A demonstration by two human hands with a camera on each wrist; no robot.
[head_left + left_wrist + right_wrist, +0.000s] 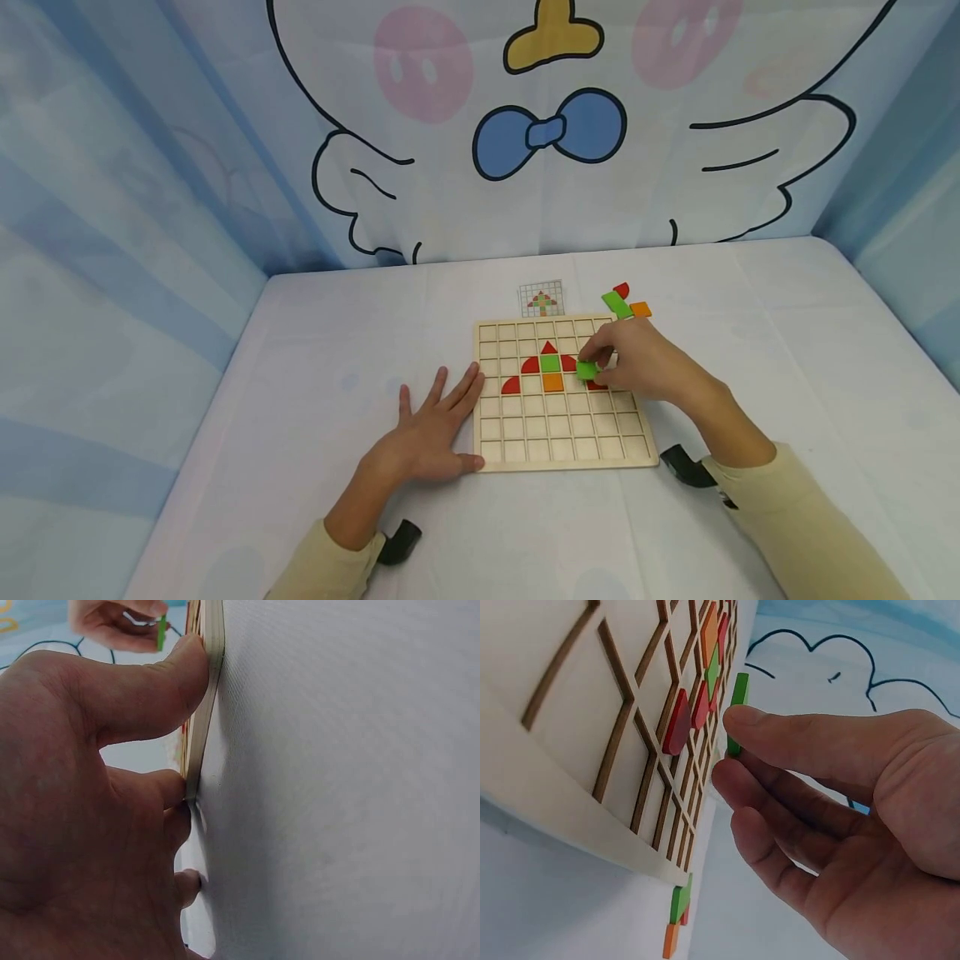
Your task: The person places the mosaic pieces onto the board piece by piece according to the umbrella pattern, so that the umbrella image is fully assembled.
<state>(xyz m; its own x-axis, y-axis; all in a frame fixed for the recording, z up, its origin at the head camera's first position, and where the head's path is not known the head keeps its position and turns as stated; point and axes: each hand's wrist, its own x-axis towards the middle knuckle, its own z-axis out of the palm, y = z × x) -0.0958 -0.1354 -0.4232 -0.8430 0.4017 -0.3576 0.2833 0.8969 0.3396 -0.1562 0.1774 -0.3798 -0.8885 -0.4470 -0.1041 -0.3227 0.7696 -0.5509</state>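
A wooden grid board [562, 450] lies on the table. Spread along its left edge, my left hand [431, 437] has its thumb and fingertips against the frame, as the left wrist view also shows. Over the right half of the grid, my right hand [651, 360] pinches a green tile [739, 694] between thumb and fingers. In the right wrist view this tile stands just off the board's face. Set in the grid are a red triangle [549, 347], a green square [550, 363], an orange square [552, 382] and several red rounded pieces [511, 385], one partly hidden by the right hand.
Behind the board lies a small pattern card [541, 304] with a printed grid figure. Loose green [617, 304], red [622, 289] and orange [641, 309] pieces lie past its far right corner. A printed cloth backdrop [547, 200] rises behind the white table [337, 333].
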